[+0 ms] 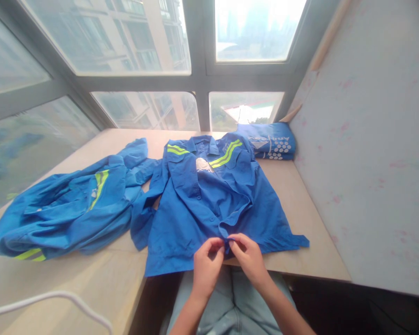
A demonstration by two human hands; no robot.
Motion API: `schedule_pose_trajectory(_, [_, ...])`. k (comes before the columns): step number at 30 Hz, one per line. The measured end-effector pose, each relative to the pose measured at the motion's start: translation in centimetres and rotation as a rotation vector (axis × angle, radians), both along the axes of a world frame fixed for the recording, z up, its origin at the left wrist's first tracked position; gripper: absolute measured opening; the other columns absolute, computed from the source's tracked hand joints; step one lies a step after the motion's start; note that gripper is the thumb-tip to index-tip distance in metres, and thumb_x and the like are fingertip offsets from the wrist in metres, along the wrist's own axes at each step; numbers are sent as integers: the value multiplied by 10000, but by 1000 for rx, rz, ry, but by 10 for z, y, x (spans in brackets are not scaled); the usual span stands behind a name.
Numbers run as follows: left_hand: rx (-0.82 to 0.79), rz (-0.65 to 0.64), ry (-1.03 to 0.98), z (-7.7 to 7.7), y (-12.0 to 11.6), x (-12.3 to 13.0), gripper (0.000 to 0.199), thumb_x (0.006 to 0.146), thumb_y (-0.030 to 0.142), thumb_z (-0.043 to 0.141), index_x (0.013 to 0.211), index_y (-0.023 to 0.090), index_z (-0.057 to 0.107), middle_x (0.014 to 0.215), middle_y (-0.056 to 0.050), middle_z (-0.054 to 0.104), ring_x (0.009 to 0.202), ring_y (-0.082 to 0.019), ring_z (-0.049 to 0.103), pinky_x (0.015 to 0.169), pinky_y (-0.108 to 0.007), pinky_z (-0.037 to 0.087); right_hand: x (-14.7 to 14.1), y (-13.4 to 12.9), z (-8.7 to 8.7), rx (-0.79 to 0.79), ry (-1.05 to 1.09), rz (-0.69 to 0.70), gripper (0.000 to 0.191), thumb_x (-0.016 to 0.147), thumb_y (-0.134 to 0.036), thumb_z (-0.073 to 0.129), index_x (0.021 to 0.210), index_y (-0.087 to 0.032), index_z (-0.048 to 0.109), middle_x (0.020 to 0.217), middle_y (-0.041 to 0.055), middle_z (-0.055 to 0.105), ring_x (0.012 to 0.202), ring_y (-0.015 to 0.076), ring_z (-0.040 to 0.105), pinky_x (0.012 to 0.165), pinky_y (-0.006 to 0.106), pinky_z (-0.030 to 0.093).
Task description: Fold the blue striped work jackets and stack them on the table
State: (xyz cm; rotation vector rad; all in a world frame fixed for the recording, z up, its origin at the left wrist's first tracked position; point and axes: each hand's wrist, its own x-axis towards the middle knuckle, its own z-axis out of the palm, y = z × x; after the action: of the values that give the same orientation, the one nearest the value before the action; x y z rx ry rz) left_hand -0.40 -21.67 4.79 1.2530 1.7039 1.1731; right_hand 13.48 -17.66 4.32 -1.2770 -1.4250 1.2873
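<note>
A blue work jacket (181, 223) with yellow-green reflective stripes lies spread out before me, its collar toward the window. Its front is partly open at the chest, where a pale patch shows. At the middle of the lower hem, my left hand (209, 263) pinches the fabric between thumb and fingers. Close beside it, my right hand (246, 256) grips the other front edge the same way. The fingertips of both hands nearly meet at the front opening. Whether a button sits between them is hidden.
A second blue jacket (73, 204) lies crumpled on the left, touching the spread jacket's sleeve. A folded blue bundle with white print (274, 142) rests at the back right against the wall (370, 163). A white cable (63, 294) crosses the lower left of the table (314, 232). Windows (143, 111) stand behind.
</note>
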Motion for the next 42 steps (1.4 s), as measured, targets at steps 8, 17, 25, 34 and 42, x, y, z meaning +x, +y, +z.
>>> schedule_pose_trajectory(8, [104, -90, 231, -13, -3, -4, 233, 846, 124, 508, 996, 197, 670, 978, -65, 688, 829, -186, 675, 733, -320, 581, 2, 0, -3, -109, 73, -23, 440, 838, -596, 631, 822, -164, 717, 772, 59, 705, 712, 201, 625, 668, 297, 503])
schedule_pose_trajectory(17, [112, -177, 381, -23, -5, 4, 109, 850, 173, 594, 922, 211, 666, 1015, -73, 667, 934, -223, 664, 781, -357, 581, 3, 0, -3, -172, 181, -36, 400, 800, -565, 696, 837, -168, 726, 787, 61, 713, 750, 213, 641, 697, 308, 519])
schedule_pose_trajectory(25, [169, -81, 404, -17, -10, 1, 119, 950, 211, 515, 885, 214, 614, 855, -29, 659, 785, -179, 649, 724, -297, 535, 9, -2, 0, 83, -74, -22, 256, 891, -408, 592, 815, -184, 688, 738, 25, 638, 678, 165, 582, 646, 266, 473])
schedule_pose_trajectory(34, [208, -99, 555, 0, -12, -2, 132, 961, 198, 510, 952, 217, 641, 874, -31, 690, 792, -187, 662, 725, -295, 517, 0, -8, 2, 346, -218, 80, 133, 882, -199, 550, 857, -206, 680, 756, 21, 623, 708, 156, 592, 672, 261, 470])
schedule_pose_trajectory(42, [85, -101, 384, -5, -13, -4, 125, 954, 230, 532, 956, 232, 657, 893, -6, 743, 785, -166, 714, 715, -253, 547, -1, -10, -11, 410, -266, 82, 166, 872, -136, 529, 903, -200, 679, 802, 38, 641, 733, 163, 598, 675, 271, 479])
